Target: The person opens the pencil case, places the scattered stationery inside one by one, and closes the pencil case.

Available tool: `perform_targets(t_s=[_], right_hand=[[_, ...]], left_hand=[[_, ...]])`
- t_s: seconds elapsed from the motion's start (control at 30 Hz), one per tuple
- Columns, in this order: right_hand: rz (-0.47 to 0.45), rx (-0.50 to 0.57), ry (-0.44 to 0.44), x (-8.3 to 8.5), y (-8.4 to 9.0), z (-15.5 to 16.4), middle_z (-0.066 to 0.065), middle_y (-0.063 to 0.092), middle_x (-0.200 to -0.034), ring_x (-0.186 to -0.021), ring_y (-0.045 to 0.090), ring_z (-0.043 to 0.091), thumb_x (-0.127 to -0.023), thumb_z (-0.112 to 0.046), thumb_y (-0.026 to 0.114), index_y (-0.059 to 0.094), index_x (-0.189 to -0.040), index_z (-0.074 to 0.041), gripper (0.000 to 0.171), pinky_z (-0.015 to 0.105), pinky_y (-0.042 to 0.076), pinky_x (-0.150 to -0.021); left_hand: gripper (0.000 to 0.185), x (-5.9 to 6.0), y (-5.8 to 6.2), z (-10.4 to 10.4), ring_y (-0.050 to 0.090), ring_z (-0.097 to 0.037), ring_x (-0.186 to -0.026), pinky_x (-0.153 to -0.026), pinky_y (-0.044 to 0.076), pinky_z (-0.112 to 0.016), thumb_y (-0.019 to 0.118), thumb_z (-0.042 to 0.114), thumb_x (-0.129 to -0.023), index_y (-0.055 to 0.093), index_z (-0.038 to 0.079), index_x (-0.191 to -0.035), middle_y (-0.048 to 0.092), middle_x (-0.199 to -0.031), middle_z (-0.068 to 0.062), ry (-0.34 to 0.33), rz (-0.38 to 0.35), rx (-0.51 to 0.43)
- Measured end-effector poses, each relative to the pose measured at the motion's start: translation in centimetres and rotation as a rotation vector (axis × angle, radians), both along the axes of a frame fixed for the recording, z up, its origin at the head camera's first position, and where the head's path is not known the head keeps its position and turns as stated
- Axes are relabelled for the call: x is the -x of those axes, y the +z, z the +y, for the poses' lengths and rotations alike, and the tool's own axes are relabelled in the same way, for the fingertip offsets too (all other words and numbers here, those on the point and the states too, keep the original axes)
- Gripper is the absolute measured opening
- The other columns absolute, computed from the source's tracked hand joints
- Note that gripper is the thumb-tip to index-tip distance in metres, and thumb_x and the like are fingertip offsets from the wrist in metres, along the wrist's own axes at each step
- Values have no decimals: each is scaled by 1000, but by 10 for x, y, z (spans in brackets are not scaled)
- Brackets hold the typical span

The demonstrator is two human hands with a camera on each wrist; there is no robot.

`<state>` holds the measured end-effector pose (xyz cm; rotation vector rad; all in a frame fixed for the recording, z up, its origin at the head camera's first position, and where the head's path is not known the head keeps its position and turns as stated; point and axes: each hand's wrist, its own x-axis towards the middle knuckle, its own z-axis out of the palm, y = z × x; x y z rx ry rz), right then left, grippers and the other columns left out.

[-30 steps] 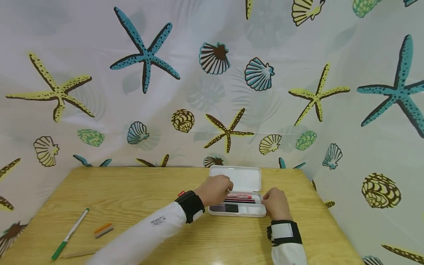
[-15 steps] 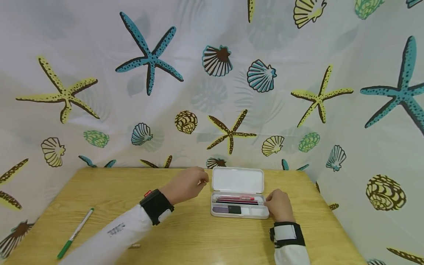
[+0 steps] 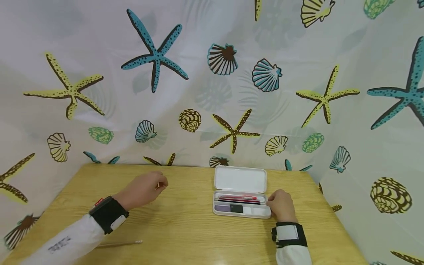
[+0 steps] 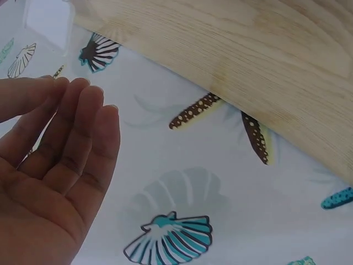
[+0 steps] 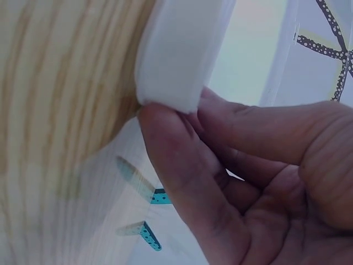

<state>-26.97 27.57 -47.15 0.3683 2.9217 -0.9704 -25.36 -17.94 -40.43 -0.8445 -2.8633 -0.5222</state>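
Right hand (image 3: 281, 206) gripped the open white case (image 3: 241, 195) by its right end, left hand (image 3: 142, 189) hung above the table (image 3: 185, 235), fingers loose, holding nothing, pens in the case.

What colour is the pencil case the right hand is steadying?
White: the pencil case, lid open, shows best in the head view, with the right hand at its right end.

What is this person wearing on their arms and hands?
Both hands are bare. Each arm has a white long sleeve ending in a black wrist strap. The left strap has a red tab and a white patch; the right strap carries a white panel. The left sleeve bears small dark lettering.
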Motion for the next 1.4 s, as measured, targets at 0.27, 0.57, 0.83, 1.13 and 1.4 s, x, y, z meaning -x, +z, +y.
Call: perform_targets(t_s=[0.27, 0.57, 0.83, 1.13, 1.4], right_hand=[[1, 9, -3, 1, -3, 2, 15, 66, -83, -72, 60, 28, -91, -2, 72, 72, -93, 8, 10, 32, 49, -59], [4, 17, -10, -1, 1, 0, 17, 66, -84, -70, 61, 27, -91, -1, 72, 71, -93, 9, 10, 32, 49, -56], [4, 24, -11, -4, 6, -3, 16, 66, -83, -69, 61, 27, -91, -1, 72, 71, -93, 9, 11, 32, 49, -56], [3, 21, -7, -4, 6, -3, 17, 67, -84, -71, 61, 27, -91, -2, 72, 71, -94, 10, 12, 32, 50, -57], [11, 24, -4, -5, 7, -4, 18, 67, -85, -71, 61, 28, -92, -1, 72, 70, -94, 10, 11, 32, 50, -56]], left_hand=[[10, -11, 4, -47, 57, -9, -79, -71, 52, -33, 74, 5, -93, 76, 10, -102, 69, -94, 3, 63, -37, 5], [10, -18, 4, -84, 58, -11, -81, -70, 51, -34, 73, 7, -94, 76, 11, -103, 68, -93, 5, 146, -27, -21], [12, -21, 9, -120, 60, -15, -80, -67, 50, -36, 72, 7, -94, 76, 4, -105, 71, -94, -2, 239, 2, -42], [8, -32, -14, -138, 58, -12, -76, -65, 50, -34, 74, 7, -92, 76, 6, -99, 69, -89, 2, 246, -131, -11], [6, -42, -30, -120, 52, -9, -71, -63, 48, -30, 79, 10, -89, 74, 9, -93, 61, -80, 7, 168, -270, 23]])
